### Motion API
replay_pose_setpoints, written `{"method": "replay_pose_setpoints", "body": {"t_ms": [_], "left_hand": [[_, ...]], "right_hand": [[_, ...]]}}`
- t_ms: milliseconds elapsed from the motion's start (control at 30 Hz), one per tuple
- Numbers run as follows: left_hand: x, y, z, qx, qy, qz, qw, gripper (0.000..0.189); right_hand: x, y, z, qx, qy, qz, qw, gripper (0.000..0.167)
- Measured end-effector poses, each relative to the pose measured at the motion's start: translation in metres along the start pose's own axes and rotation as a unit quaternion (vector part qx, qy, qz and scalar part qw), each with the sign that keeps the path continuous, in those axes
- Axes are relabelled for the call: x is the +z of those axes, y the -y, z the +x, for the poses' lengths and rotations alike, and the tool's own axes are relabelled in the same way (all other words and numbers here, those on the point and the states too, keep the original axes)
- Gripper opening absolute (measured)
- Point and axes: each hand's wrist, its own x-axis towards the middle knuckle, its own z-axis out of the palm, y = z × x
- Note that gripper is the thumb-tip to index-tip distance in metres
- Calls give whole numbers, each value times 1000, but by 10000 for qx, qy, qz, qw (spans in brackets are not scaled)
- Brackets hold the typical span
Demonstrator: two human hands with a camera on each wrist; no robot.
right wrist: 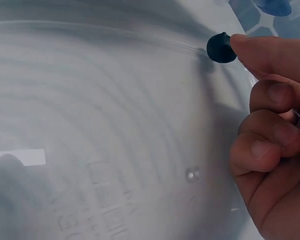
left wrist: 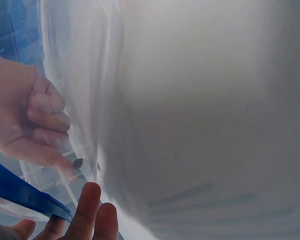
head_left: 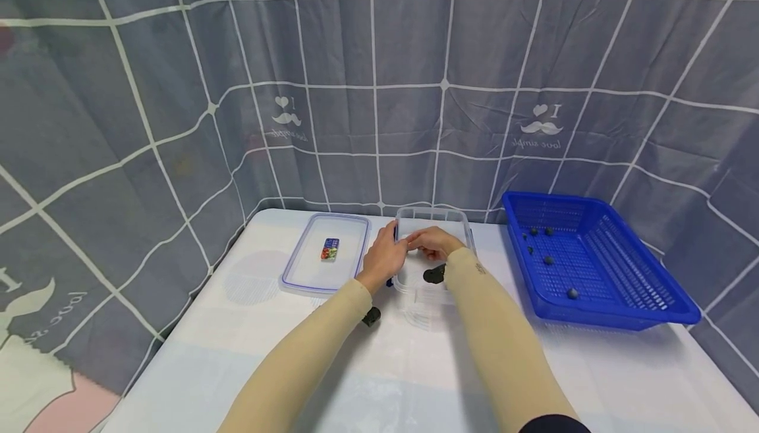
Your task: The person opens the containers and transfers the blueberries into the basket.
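Observation:
A clear plastic box [head_left: 429, 222] with blue side clips stands at the back of the table. My left hand [head_left: 385, 256] holds its left side, the thumb reaching over the rim. In the left wrist view, its fingers [left wrist: 85, 212] lie against the clear wall beside a blue clip [left wrist: 27, 192]. Inside the box, my right hand [head_left: 435, 242] pinches a small dark blueberry [right wrist: 221, 48] between thumb and forefinger, the other fingers curled in. The berry is close over the box floor [right wrist: 115, 110]. In the head view the hand hides it.
Left of the box lies its clear lid [head_left: 308, 248] with a blue seal and a colourful label [head_left: 329, 250]. At the right stands a blue plastic basket [head_left: 593, 212] with several small dark berries [head_left: 548, 260] in it. A grey checked curtain [head_left: 409, 116] hangs behind the table.

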Motion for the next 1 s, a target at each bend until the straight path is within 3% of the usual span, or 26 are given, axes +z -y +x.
{"method": "replay_pose_setpoints", "body": {"t_ms": [267, 633, 1000], "left_hand": [[1, -1, 0, -23, 2, 9, 10000, 58], [0, -1, 1, -14, 20, -14, 10000, 59], [-1, 0, -1, -31, 8, 5, 10000, 59]], "right_hand": [[1, 0, -3, -113, -17, -224, 9997, 27], [1, 1, 1, -44, -47, -516, 9986, 25], [-12, 14, -10, -225, 114, -336, 9991, 31]]}}
